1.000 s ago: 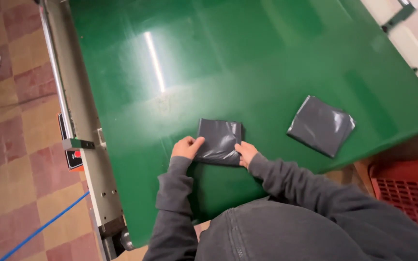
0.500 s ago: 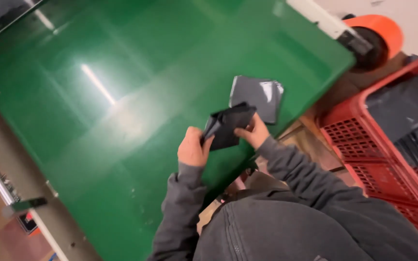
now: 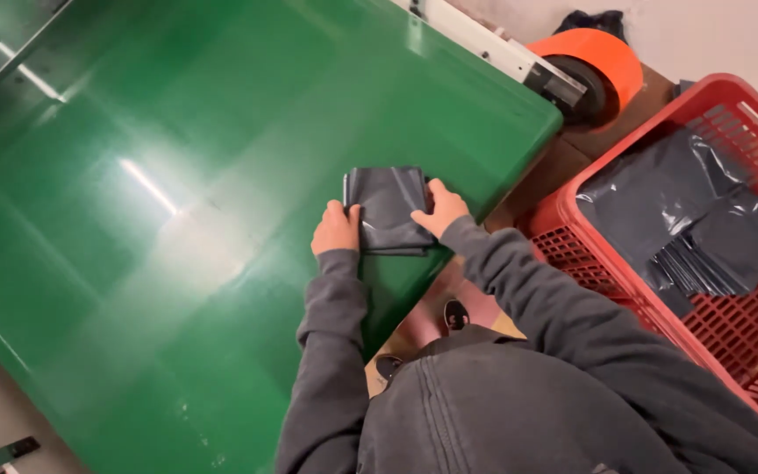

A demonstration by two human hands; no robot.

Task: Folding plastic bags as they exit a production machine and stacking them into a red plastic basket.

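A small stack of dark grey plastic packages (image 3: pixel 388 206) lies flat on the green conveyor belt (image 3: pixel 221 175), close to the belt's near edge. My left hand (image 3: pixel 337 228) grips the stack's left near corner with curled fingers. My right hand (image 3: pixel 440 211) holds the right edge, thumb on top of the upper package. Both arms are in grey sleeves.
A red plastic crate (image 3: pixel 572 206) stands to the right of the belt with several grey packages (image 3: pixel 695 228) inside. An orange roller (image 3: pixel 589 61) sits at the belt's far right end. The belt's metal side frame (image 3: pixel 475 39) runs along the top.
Half a second ago both hands held one package in the air beside another lying on the belt. Now it rests on top of that one, with both hands at the stack's sides.
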